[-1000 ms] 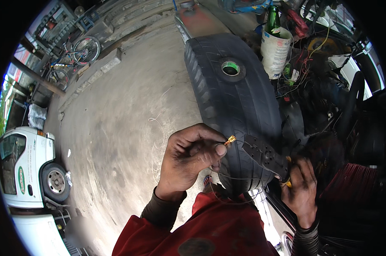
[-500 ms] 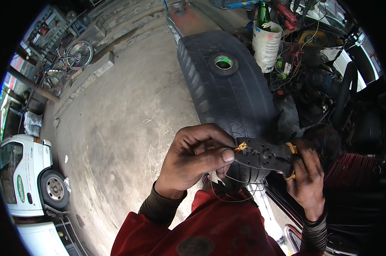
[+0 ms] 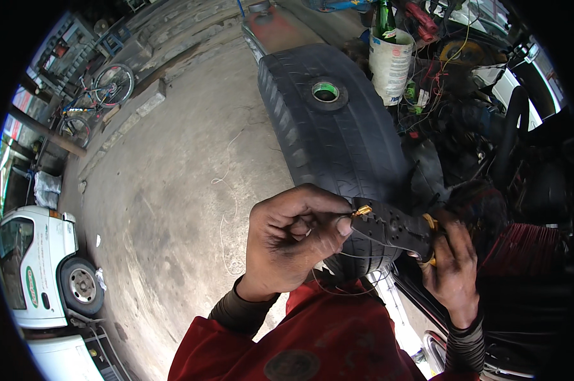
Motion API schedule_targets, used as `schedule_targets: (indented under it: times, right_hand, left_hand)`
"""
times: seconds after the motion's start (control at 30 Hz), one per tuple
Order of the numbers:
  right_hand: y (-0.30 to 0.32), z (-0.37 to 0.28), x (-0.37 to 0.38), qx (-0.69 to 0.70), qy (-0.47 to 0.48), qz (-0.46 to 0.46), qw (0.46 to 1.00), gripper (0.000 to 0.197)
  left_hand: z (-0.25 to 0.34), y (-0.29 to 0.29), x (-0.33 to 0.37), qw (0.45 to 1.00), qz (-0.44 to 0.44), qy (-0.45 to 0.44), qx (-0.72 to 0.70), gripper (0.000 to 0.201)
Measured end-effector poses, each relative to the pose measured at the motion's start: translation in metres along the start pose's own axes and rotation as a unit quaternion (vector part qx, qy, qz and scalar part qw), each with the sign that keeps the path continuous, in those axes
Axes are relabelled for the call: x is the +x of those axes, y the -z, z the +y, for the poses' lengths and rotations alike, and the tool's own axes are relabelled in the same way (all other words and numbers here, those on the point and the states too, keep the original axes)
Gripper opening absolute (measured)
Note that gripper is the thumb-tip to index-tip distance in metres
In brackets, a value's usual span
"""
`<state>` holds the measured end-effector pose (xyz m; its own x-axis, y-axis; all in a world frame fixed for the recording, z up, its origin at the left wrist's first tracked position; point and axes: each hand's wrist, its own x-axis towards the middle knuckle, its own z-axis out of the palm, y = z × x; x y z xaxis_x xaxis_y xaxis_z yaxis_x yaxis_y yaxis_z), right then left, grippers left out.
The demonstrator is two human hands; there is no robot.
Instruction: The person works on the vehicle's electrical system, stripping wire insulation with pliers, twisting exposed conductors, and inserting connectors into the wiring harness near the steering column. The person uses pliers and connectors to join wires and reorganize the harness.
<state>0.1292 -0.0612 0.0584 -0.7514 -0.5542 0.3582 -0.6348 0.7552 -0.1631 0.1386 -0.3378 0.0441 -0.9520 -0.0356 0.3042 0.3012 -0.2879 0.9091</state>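
Observation:
Between thumb and forefinger, my left hand (image 3: 287,235) pinches a small brass wire terminal (image 3: 364,210). A thin wire (image 3: 347,293) loops below that hand. The terminal is at the head of a black crimping tool (image 3: 395,227) with yellow handles; I cannot tell whether it sits between the jaws or in front of them. My right hand (image 3: 453,270) is wrapped round the handles from the right. Beneath the tool and fingers stands a large black tyre (image 3: 356,143), and a roll of tape (image 3: 339,103) with a green core lies on its tread.
A white tub (image 3: 391,71) holding a green bottle (image 3: 384,24) stands beyond the tyre. Tangled wires (image 3: 439,79) and dark vehicle parts crowd the right side. A loose pale wire (image 3: 222,181) lies on the concrete floor. At the left are a white truck (image 3: 42,260) and a bicycle (image 3: 106,89).
My left hand has turned slightly, and the terminal now lies flatter against the tool's head. The tool has tilted a little, its right end lower. Both hands keep their hold.

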Motion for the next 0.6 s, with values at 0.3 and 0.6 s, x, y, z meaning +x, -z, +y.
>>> schedule_targets:
  times: [0.3,0.6]
  right_hand:
    - [0.0001,0.0009,-0.0029,0.001,-0.008,0.0,1.0,0.042]
    - [-0.0029,0.0017,-0.0065,0.043,-0.019,-0.01,0.999,0.048]
  left_hand:
    - [-0.0048,-0.0011,0.0036,1.0,-0.001,-0.024,0.012,0.014]
    - [-0.0091,-0.0042,0.0059,1.0,0.002,-0.024,0.012,0.015]
